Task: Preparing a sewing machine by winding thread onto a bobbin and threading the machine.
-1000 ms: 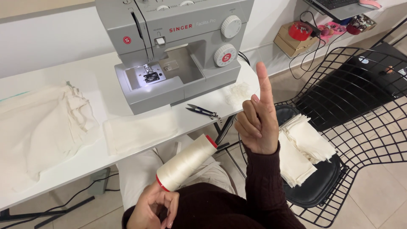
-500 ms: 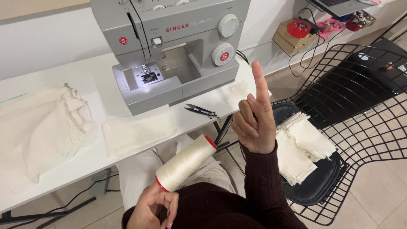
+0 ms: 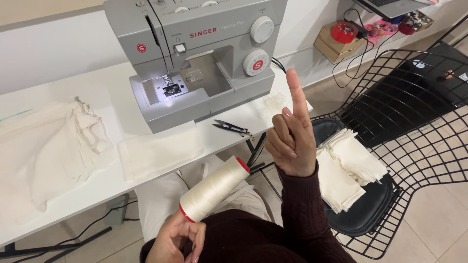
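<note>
The seated person's left hand (image 3: 178, 238) is clamped on the lower, red-rimmed end of a cone of cream thread (image 3: 214, 188), fingers wrapped beneath its base; the cone tilts up and to the right above the lap, just off the front edge of the white table (image 3: 58, 80). The right hand (image 3: 291, 141) is raised beside the table's right front corner, index finger straight up and the other fingers curled into the palm, holding nothing. On the table, a grey sewing machine (image 3: 200, 53) stands toward the back edge with its needle light on. Black thread snips (image 3: 231, 128) lie near the front edge, just before the machine. A folded cream cloth (image 3: 161, 151) rests at the front edge, and a crumpled cream fabric pile (image 3: 48, 146) occupies the left end. On a black wire chair (image 3: 414, 146) to the right, a stack of cream cloth pieces (image 3: 348, 168) sits on the seat pad.
</note>
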